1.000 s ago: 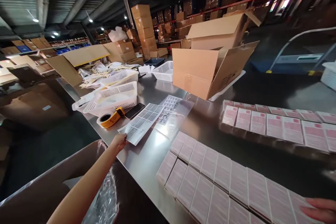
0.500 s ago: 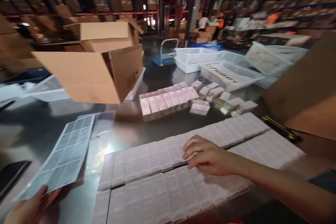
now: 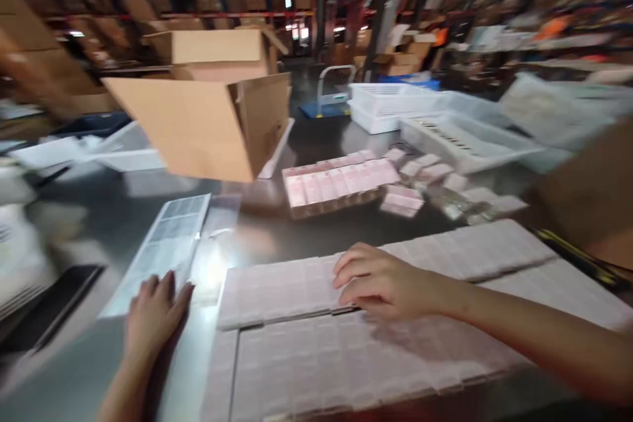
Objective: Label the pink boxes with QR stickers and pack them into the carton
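Near edge: pink boxes (image 3: 376, 349) are lying in tight rows on the steel table (image 3: 99, 224), tops bare as far as the motion blur allows. Right hand (image 3: 380, 283) is resting on them, fingers loosely curled, grasping nothing. Left hand (image 3: 151, 313) is lying flat, fingers spread, on the near end of the label sheet (image 3: 165, 247) just left of the rows. Judgement: labelling looks unstarted here. Farther: a second batch of pink boxes (image 3: 341, 181); an open carton (image 3: 198, 122); white baskets (image 3: 395, 102).
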The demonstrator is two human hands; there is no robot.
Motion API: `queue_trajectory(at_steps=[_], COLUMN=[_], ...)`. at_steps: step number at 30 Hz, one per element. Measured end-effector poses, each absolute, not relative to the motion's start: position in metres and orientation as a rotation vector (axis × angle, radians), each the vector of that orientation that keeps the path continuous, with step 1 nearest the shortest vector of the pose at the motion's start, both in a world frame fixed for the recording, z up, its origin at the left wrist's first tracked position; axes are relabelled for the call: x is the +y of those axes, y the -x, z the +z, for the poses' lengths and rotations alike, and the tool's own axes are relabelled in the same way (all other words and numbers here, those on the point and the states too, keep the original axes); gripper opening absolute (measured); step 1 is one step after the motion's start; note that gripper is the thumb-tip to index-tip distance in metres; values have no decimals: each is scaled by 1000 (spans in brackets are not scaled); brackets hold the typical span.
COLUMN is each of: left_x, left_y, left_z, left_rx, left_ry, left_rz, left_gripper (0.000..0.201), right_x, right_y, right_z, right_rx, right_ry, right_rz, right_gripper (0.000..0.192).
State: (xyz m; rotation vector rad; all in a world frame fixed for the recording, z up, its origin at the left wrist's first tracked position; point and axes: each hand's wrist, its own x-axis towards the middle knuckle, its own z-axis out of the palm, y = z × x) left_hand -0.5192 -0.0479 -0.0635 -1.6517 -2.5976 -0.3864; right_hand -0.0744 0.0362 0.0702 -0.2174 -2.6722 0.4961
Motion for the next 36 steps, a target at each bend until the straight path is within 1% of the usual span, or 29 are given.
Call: queue_trajectory(at_steps=[2,4,8,10,12,14,17,18,20,22,24,26,27,31,35,36], left_x=[-53,-53,-53,-54,-55,-56,-58,-58,-58,-57,-56,-55,-55,-57,-58,-57], left_y=[518,520,523,523,524,525,528,528,529,528,527,525,523,516,509,508], left_z=[-67,-73,-79,-78,-76,-74,-72,-71,-70,-70,-69,-67,-67,-65,-66,-67], left_rx=[-2631,-2669,-2738,-2751,-2744,-2714,-2611,-2573,-2522,-2510,-2512,-2525,-2535,-2570,-2577,-2579], left_ry=[1620,1574,1531,1545,1582,1646,1830,1895,1970,1961,1917,1868,1841,1744,1697,1690], left_rz=[-295,-241,-244,-277,-309,-331,-340,-343,-365,-403,-441,-467,-475,-491,-520,-535], left_gripper=[63,70,83,88,89,83,58,53,49,43,47,53,54,48,28,24], right_x=[49,65,95,109,122,131,139,141,144,147,150,153,154,156,158,158], right_y=[107,146,235,280,323,362,407,416,424,422,418,416,417,420,407,402], right_z=[72,69,51,39,28,18,9,7,6,6,8,10,12,17,14,11], right_rx=[-2726,-2784,-2931,-2997,-3057,-3100,-3159,-3183,-3232,-3251,-3231,-3206,-3207,-3278,-3386,-3393], right_ry=[174,136,136,172,223,259,241,226,202,203,219,227,230,349,408,376], right_rz=[517,560,637,600,468,346,288,273,242,210,171,137,128,98,80,83], right_gripper=[16,18,31,39,46,51,52,48,41,40,43,51,51,40,16,18])
